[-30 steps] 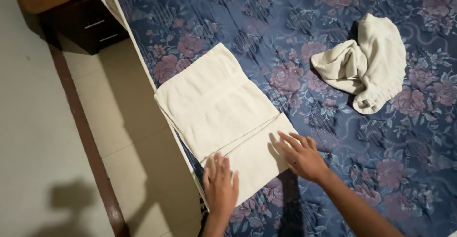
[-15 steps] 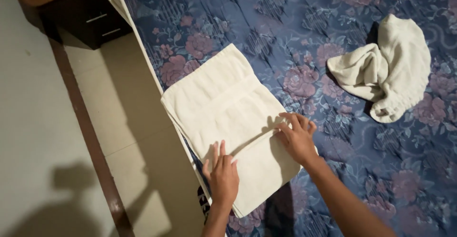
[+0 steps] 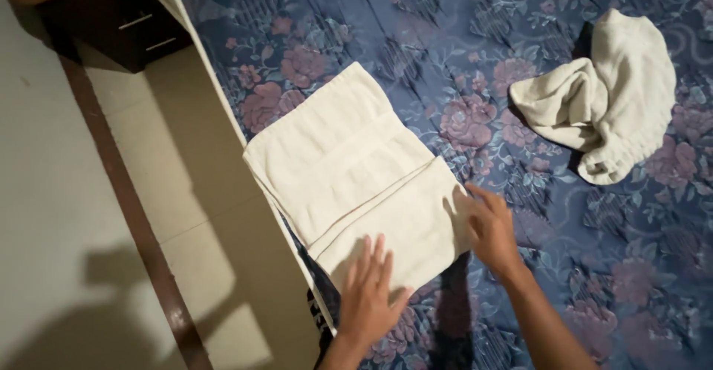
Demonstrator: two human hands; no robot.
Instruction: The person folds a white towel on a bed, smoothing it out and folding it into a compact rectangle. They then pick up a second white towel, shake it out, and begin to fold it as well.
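Left hand (image 3: 369,290) flat, palm down, fingers together and stretched forward, forearm reaching in from below. Right hand (image 3: 490,225) also palm down, fingers spread, bare forearm angling in from lower right.

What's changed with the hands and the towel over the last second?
The right hand went from the near panel's right edge up to the fold line, then back down to that edge, flat. The left hand kept pressing the near edge of the folded cream towel. Nothing was gripped or released. The towel's fold looks unchanged, and the crumpled towel lies as before on the floral bedspread.
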